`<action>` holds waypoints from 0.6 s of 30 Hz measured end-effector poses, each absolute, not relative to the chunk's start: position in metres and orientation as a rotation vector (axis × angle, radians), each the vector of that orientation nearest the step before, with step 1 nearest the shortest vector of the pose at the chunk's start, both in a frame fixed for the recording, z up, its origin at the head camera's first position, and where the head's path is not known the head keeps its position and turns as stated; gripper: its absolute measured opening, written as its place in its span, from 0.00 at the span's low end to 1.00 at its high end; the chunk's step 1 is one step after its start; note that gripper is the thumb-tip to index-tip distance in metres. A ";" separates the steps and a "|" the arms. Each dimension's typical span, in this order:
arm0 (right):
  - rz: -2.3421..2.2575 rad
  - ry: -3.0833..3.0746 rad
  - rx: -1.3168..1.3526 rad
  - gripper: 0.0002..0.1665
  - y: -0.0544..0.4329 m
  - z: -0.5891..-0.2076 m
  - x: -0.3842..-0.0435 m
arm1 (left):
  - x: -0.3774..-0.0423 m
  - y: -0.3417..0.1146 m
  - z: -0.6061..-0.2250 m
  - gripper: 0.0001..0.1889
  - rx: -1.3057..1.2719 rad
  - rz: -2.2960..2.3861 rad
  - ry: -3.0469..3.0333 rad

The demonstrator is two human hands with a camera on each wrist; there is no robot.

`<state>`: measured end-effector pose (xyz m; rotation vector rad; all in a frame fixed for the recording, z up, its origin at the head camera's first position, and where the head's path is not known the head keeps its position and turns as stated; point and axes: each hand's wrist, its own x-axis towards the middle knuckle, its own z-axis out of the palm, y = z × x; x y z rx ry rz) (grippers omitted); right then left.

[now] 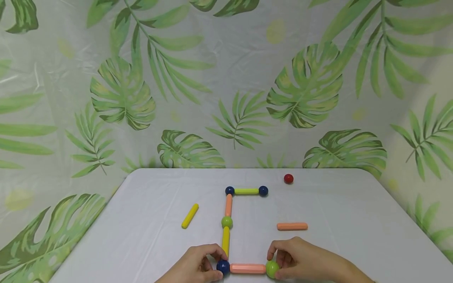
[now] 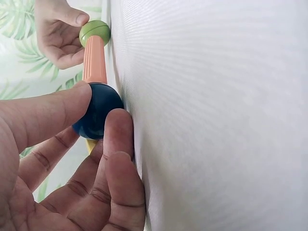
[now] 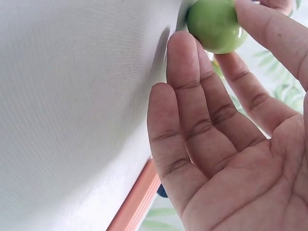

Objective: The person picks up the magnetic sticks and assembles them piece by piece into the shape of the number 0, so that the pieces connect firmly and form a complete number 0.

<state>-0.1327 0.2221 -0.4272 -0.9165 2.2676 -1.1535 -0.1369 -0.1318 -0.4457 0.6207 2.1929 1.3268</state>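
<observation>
At the table's front, my left hand (image 1: 199,264) pinches a dark blue ball (image 1: 223,267) between thumb and fingers. My right hand (image 1: 301,259) grips a green ball (image 1: 273,269) the same way. Between these balls runs an orange ridged stick (image 1: 247,269), joined to both in the left wrist view. From the blue ball a yellow stick (image 1: 226,240) leads back to another green ball (image 1: 227,222). An orange stick (image 1: 228,205) continues to a dark blue ball (image 1: 229,191), and a yellow-green stick (image 1: 246,191) goes right to one more blue ball (image 1: 263,191).
A loose yellow stick (image 1: 190,215) lies left of the chain. To the right rests a loose orange stick (image 1: 292,226), and a red ball (image 1: 288,179) sits near the back edge. Behind the white table (image 1: 152,196) hangs a leaf-patterned sheet (image 1: 244,70).
</observation>
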 end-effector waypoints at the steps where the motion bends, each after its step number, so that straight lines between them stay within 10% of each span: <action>1: -1.146 2.280 -0.942 0.11 0.223 -0.427 -0.133 | -0.137 -0.132 -0.446 0.12 0.619 1.328 2.193; 18: -0.981 2.647 -0.861 0.11 0.258 -0.395 -0.167 | -0.137 -0.131 -0.444 0.12 0.602 1.323 2.196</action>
